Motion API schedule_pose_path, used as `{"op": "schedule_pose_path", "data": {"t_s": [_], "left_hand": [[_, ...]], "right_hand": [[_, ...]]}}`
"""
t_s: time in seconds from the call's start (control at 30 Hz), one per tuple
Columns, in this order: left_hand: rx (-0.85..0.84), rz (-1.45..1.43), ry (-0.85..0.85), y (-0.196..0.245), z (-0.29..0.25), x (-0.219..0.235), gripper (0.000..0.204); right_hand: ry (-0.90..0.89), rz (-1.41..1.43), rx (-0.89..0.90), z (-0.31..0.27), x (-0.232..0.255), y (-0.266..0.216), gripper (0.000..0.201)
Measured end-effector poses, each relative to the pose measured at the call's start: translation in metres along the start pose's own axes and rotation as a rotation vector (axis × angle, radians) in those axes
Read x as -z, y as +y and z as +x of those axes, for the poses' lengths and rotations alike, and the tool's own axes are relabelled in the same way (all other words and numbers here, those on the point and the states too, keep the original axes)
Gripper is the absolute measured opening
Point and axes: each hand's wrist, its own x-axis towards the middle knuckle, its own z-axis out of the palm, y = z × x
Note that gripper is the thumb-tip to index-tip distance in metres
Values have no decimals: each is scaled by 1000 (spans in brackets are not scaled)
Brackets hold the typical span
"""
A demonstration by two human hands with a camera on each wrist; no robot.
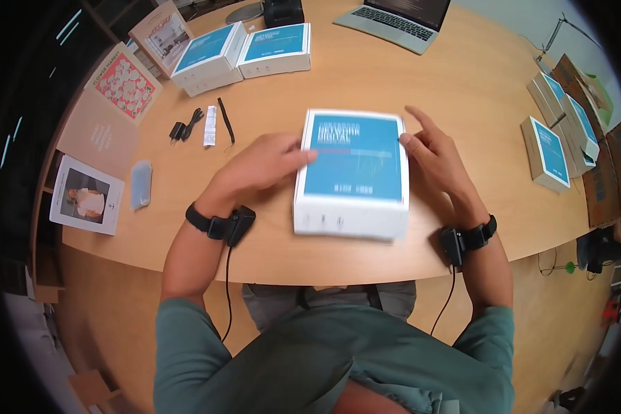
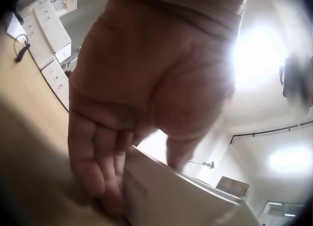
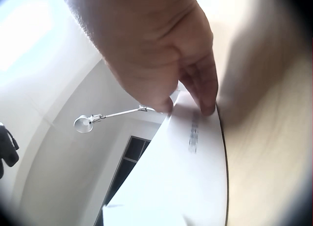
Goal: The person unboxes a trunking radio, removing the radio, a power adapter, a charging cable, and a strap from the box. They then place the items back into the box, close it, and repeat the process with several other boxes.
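Note:
A white box with a blue printed top (image 1: pixel 352 172) lies on the wooden table (image 1: pixel 421 83) in front of me. My left hand (image 1: pixel 269 164) lies against its left side, fingers straight along the wall and thumb over the top edge. In the left wrist view the left hand's fingers (image 2: pixel 100 162) touch the box's white side (image 2: pixel 176 196). My right hand (image 1: pixel 431 155) stands at the box's right side, fingers spread, thumb touching the top edge. The right wrist view shows the right fingertips (image 3: pixel 208 96) against the box's white wall (image 3: pixel 181 172).
Two more blue-topped boxes (image 1: pixel 241 54) sit at the back left, several others (image 1: pixel 562 131) at the right edge. A laptop (image 1: pixel 400 19) is at the back. Booklets (image 1: pixel 124 83), a photo card (image 1: pixel 87 195), a small plastic bag (image 1: pixel 141 183), a cable and adapter (image 1: pixel 186 126) and a pen (image 1: pixel 225 120) lie left.

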Motion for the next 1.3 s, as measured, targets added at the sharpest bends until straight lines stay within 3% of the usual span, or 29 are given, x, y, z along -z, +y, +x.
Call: {"op": "schedule_pose_path", "data": {"t_s": [0.07, 0.13, 0.2, 0.23, 0.3, 0.33, 0.37, 0.4, 0.5, 0.57, 0.6, 0.67, 0.83, 0.9, 0.93, 1.0, 1.03, 1.1, 1.13, 1.2, 1.3], "left_hand": [[-292, -275, 323, -20, 20, -12, 54], [-274, -352, 261, 0, 16, -16, 63], [-329, -496, 448, 4, 17, -30, 74], [-328, -487, 438, -2, 20, -29, 74], [-384, -112, 415, -12, 23, -23, 78], [-389, -100, 403, -9, 22, -22, 78], [-357, -271, 377, -7, 19, -23, 79], [-321, -441, 350, 0, 16, -23, 80], [-388, -643, 383, 4, 12, -15, 75], [-392, -598, 410, 6, 10, -12, 69], [-397, -557, 446, 7, 9, -11, 64], [-388, -662, 437, 2, 13, -6, 60], [-324, -800, 357, -18, 21, 3, 53], [-296, -679, 388, -15, 21, 0, 55], [-298, -670, 374, -11, 18, 1, 55], [-240, -185, 516, 4, 4, 7, 56], [-245, -171, 495, 18, -4, 1, 56], [-618, 738, 965, 49, -19, -16, 61], [-627, 738, 954, 62, -20, -23, 61], [-829, 845, 718, 85, -21, -40, 71], [-945, 881, 704, 102, -3, -50, 58]], "right_hand": [[64, 404, 103, 5, -4, 15, 62], [48, 457, 126, -2, -7, -2, 62], [38, 519, 152, -3, -7, -5, 61], [1, 545, 133, 0, -7, -1, 61], [-20, 581, 117, 5, -4, 8, 61], [-123, 612, 102, 7, 2, 15, 61], [-230, 640, 88, 8, 4, 21, 62], [-218, 648, 90, 10, 3, 23, 62], [-169, 706, 154, 11, -7, 23, 64], [-125, 790, 237, 6, -10, 13, 71], [-123, 791, 239, 5, -10, 14, 71], [-37, 538, 463, 6, -12, 16, 73], [94, 181, 595, 0, -17, 9, 74], [238, -139, 709, 4, -12, 12, 76], [253, -138, 702, 6, -9, 13, 76], [251, -195, 835, 7, -6, 12, 74], [273, -191, 822, 6, -5, 10, 74], [258, -153, 893, 5, -6, 3, 75], [268, -152, 884, 3, -6, 2, 75], [252, -126, 921, 0, -6, -2, 71], [287, -173, 1030, 3, -8, 3, 68]]}}
